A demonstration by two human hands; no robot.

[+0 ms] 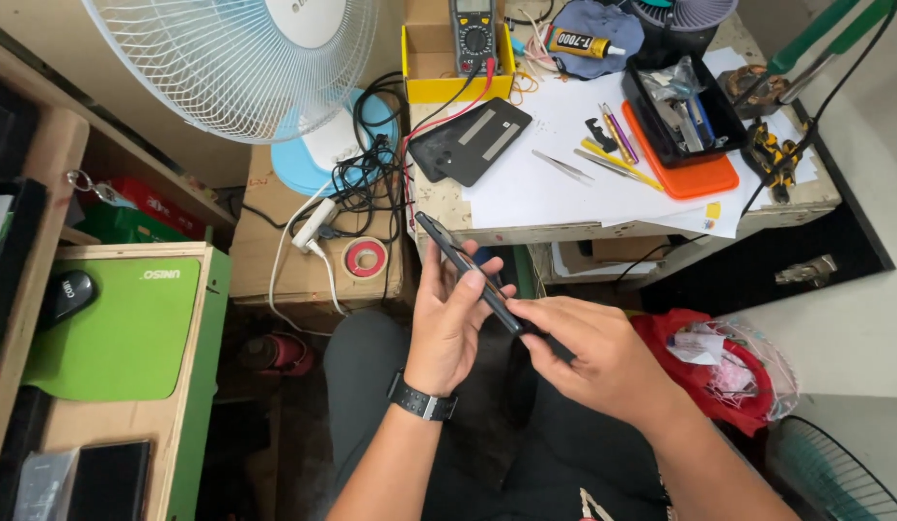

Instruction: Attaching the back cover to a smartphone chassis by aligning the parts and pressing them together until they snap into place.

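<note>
Phone: dark slim phone (465,270), centre of the frame, held edge-on and tilted, upper end toward the surface edge, lower end between both hands.
Left hand: left hand (448,323) just left of centre, grip closed around the phone from beneath, fingers curled up over its edge; black wristwatch (421,400) on the wrist.
Right hand: right hand (598,357) right of centre, grip pinched shut on the phone's lower end, fingertips (526,314) touching it.
Surface: worn surface (439,198) in the upper middle, covered with white paper.
On the surface: dark back cover (471,141) near the left edge; tweezers (562,166) beside it; orange tray (682,174) under a black tray (685,111); yellow box (448,68) with a multimeter (473,34); glue tube (585,42).
Upper left: white fan (241,58); red tape roll (365,258) on a cardboard box.
Left edge: green mat (116,328), black mouse (67,294).
Lower right: red bag (728,371).
</note>
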